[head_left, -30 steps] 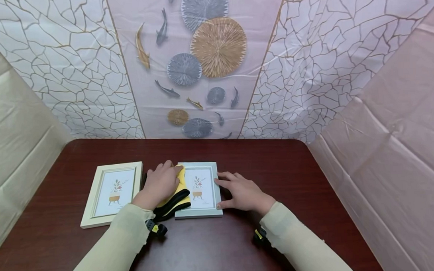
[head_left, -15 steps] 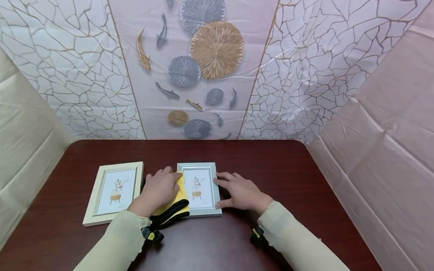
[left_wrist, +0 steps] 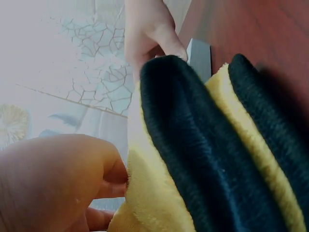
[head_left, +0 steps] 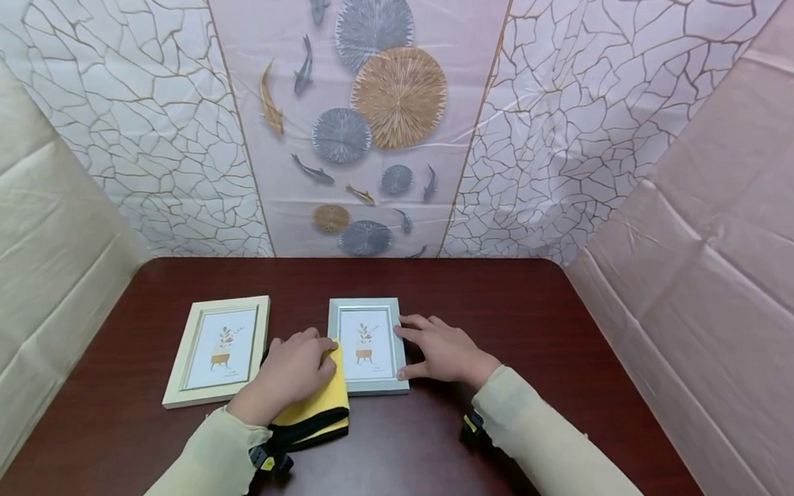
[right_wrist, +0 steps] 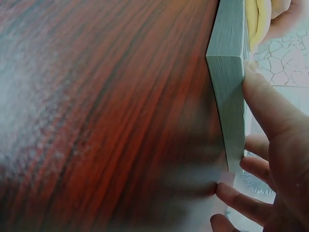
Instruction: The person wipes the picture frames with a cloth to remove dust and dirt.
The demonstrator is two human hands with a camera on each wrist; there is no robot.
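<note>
A light blue-grey picture frame (head_left: 402,357) lies flat on the table, its print showing a potted plant. My left hand (head_left: 293,374) holds a folded yellow cloth (head_left: 317,404) with black edging, which overlaps the frame's lower left side. In the left wrist view the thumb and fingers are bent at the yellow cloth (left_wrist: 149,193), and its thick black hem stands in front. My right hand (head_left: 443,352) rests spread against the frame's right side. The right wrist view has its thumb on the top edge of the frame (right_wrist: 227,96) and the other fingers farther along.
Left of the cloth lies a cream picture frame (head_left: 184,357) with a similar print. Both frames lie on a dark red-brown wooden table (head_left: 504,295). A patterned cloth backdrop (head_left: 402,204) rises behind it, with pale panels (head_left: 721,317) at the sides.
My left hand and the yellow cloth have slid down the frame's left side toward the near edge, uncovering its upper left corner. My right hand has stayed at the frame's right side.
</note>
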